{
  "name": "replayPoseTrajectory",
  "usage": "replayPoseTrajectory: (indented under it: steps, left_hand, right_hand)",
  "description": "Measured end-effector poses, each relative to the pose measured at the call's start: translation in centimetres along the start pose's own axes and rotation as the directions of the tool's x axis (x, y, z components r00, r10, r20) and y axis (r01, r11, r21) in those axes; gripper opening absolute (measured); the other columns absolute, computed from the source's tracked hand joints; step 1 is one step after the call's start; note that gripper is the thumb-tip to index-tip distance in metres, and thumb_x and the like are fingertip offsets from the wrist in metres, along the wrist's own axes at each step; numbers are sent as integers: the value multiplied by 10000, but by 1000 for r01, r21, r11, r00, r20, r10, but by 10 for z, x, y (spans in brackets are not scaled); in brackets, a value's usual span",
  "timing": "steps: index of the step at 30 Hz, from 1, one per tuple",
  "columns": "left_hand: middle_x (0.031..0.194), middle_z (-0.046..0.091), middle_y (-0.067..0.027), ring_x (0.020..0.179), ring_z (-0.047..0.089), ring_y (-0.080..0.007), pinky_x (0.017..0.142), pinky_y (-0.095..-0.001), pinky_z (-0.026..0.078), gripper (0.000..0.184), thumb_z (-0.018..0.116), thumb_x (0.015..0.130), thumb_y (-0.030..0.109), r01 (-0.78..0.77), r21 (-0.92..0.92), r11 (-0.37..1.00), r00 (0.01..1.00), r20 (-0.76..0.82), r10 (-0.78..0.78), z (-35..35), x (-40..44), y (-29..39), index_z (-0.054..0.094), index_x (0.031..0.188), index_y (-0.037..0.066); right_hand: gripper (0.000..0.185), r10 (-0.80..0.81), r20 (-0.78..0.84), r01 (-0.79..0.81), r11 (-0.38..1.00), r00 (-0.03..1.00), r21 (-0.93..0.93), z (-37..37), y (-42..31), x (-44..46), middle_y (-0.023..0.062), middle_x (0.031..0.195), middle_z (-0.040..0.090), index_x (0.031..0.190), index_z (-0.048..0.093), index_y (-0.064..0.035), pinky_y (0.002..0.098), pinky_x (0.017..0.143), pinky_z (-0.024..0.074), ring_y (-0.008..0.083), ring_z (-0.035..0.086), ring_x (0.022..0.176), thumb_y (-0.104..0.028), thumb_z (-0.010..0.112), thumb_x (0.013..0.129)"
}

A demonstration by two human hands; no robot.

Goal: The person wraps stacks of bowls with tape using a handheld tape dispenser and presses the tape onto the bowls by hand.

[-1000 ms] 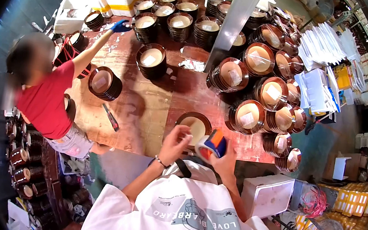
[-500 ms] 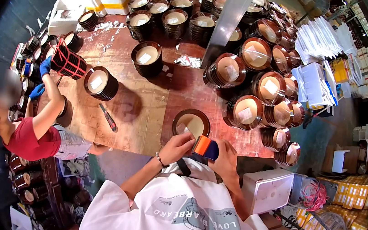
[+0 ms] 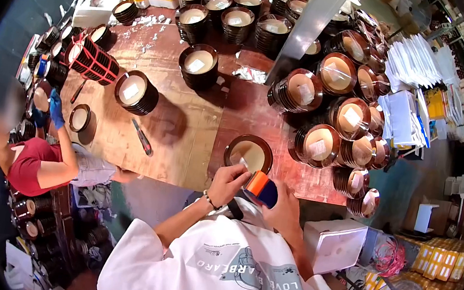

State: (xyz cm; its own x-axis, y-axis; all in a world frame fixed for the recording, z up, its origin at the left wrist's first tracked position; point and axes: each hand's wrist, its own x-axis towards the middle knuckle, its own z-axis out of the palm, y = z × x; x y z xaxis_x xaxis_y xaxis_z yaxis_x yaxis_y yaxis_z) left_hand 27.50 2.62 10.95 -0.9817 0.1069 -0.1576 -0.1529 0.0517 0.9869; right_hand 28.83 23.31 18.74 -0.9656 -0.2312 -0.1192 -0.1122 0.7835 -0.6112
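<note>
My right hand (image 3: 281,206) is closed around an orange and dark-blue tape dispenser (image 3: 264,188), just in front of the table's near edge. Close to its orange end, my left hand (image 3: 228,184) has thumb and fingers pinched together; whatever lies between them is too small to make out. Right beyond both hands stands a brown-rimmed bowl (image 3: 249,153) with a cream inside and a small white label in it. A clear, shiny patch shows near its left side. The bowl's near rim comes close to my left fingertips.
Stacked bowls (image 3: 318,144) wrapped in clear film crowd the right side, beside a metal post (image 3: 307,29). Another stack (image 3: 136,93) and a utility knife (image 3: 142,138) lie left. A co-worker's blue-gloved hand (image 3: 55,109) is at a bowl near a red-strapped stack (image 3: 94,61).
The co-worker's gloved hand has left the red-strapped stack and is now at a bowl. The dispenser in my right hand has tilted slightly. The whole view has shifted a little.
</note>
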Motion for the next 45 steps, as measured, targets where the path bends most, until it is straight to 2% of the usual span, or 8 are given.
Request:
replayPoseTrajectory:
  steps: [5,7,10,14,16,18,26,45]
  left_hand:
    - [687,468,-3,661,435,-88,567,-282,349,265,617,991,190,-6,-184,983,965,-258,-42,-65,12,15,582,804,5]
    - [673,419,28,623,386,-79,542,-277,316,303,606,997,185,-97,103,990,913,-386,130,-122,25,-1,534,748,28]
    - [636,439,62,560,394,-37,499,-230,296,308,582,1036,217,-142,-209,967,793,-609,-15,-181,46,-4,526,755,106]
    - [648,494,-8,587,460,-63,543,-255,365,308,592,1036,224,-33,-322,946,859,-494,-138,-229,67,-85,558,774,65]
    - [700,537,-130,622,540,-198,608,-347,438,287,599,1025,240,-30,252,967,768,-613,183,-192,92,-184,577,861,5]
    - [816,578,-224,722,588,-338,691,-428,468,273,602,1014,250,156,234,960,746,-665,41,-151,95,-216,586,958,-17]
    - [793,690,-192,718,672,-442,610,-561,508,216,593,994,354,323,525,788,836,-549,23,-70,80,-257,598,959,141]
    - [904,693,-115,810,712,-348,666,-482,563,159,591,958,286,166,727,666,979,-204,-21,-46,79,-274,613,1065,171]
  right_hand:
    - [593,-26,6,27,988,1000,-149,-19,22,-2,197,1111,669,1295,546,-100,495,896,535,424,649,1046,-105,751,739]
    - [551,-82,8,81,948,997,-307,-38,28,4,194,1100,672,1261,568,-82,486,906,529,413,656,1035,-86,744,740]
    - [569,-165,28,160,882,986,-444,-68,32,17,182,1066,661,1247,578,-66,484,863,522,404,650,991,-44,755,707]
    - [531,-239,119,262,771,964,-580,-111,4,43,171,960,626,1200,576,-42,491,790,521,400,637,895,-20,750,699]
    - [584,-241,208,318,754,948,-575,-127,-25,62,160,945,620,1217,579,-37,487,778,516,406,634,879,3,768,666]
    - [589,-242,288,365,764,926,-531,-130,-54,76,159,939,619,1211,581,-39,476,758,526,403,642,860,10,771,655]
    - [599,-112,450,417,615,886,-669,-121,-166,123,181,975,634,1191,583,-14,470,767,536,397,660,878,-97,856,665]
    - [468,0,624,558,447,782,-699,-86,-205,147,181,900,598,1058,527,-5,442,706,539,365,662,825,-31,788,670]
